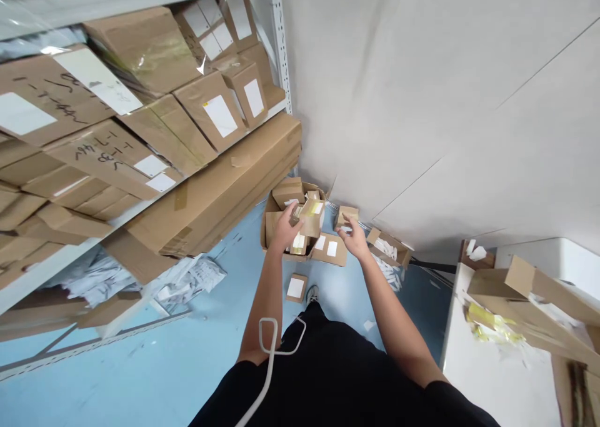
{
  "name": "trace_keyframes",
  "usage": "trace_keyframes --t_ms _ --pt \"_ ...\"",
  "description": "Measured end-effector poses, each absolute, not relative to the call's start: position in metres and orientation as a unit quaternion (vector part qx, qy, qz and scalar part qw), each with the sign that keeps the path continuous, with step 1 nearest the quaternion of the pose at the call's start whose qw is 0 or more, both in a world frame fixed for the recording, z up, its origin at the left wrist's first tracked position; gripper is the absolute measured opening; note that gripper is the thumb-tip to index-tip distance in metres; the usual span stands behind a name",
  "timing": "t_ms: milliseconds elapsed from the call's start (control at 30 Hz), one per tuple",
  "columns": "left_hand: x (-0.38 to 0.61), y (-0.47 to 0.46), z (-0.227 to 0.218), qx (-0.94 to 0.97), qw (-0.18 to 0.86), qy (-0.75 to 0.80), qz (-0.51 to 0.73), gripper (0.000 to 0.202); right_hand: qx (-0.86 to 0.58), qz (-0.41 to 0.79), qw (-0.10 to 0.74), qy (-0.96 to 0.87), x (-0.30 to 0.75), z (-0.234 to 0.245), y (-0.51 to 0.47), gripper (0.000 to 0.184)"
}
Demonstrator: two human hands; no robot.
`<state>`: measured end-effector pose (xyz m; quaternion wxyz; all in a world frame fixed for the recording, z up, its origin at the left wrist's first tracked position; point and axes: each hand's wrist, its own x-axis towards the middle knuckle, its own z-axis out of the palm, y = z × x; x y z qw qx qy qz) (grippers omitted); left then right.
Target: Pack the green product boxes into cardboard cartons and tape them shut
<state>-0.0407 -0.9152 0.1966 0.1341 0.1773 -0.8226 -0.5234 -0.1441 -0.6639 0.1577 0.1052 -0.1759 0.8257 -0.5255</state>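
Observation:
My left hand [287, 227] is closed on a small cardboard box [312, 217] with yellow tape and a white label, held over an open carton [274, 209] on the blue floor. That carton holds several more small labelled boxes. My right hand [355, 239] hovers just to the right with its fingers curled loosely and nothing visible in them, close to another small box [347, 214] on the floor.
A metal shelf [280, 45] on the left is crammed with flat cardboard parcels [215, 189] jutting out. Loose small boxes [297, 287] and paper scraps [187, 280] lie on the floor. A white table [492, 364] with cardboard and yellow tape scraps stands at the right. A white cable hangs from my chest.

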Motion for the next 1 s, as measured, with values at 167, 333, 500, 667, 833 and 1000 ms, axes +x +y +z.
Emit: trace_keyframes --t_ms 167,333,500,667,833,1000 --pt "-0.036 -0.933 0.182 0.23 0.147 -0.797 -0.539 0.058 -0.15 -0.542 0.108 0.819 -0.139 0.16 -0.661 0.055" --pt "-0.048 -0.913 0.17 0.218 0.131 -0.791 -0.556 0.052 -0.15 -0.551 0.089 0.816 -0.135 0.17 -0.645 0.05" --pt "-0.081 -0.862 0.177 0.161 0.104 -0.804 -0.562 0.049 -0.14 -0.546 0.05 0.825 -0.13 0.187 -0.602 0.045" --pt "-0.113 -0.773 0.193 0.062 0.047 -0.834 -0.546 0.047 -0.082 -0.546 -0.006 0.834 -0.117 0.195 -0.525 0.045" --pt "-0.132 -0.656 0.206 -0.054 -0.014 -0.845 -0.532 0.046 -0.011 -0.55 -0.066 0.832 -0.092 0.2 -0.424 0.042" --pt "-0.137 -0.531 0.22 -0.198 -0.051 -0.842 -0.499 0.043 0.057 -0.548 -0.128 0.825 -0.054 0.205 -0.32 0.036"
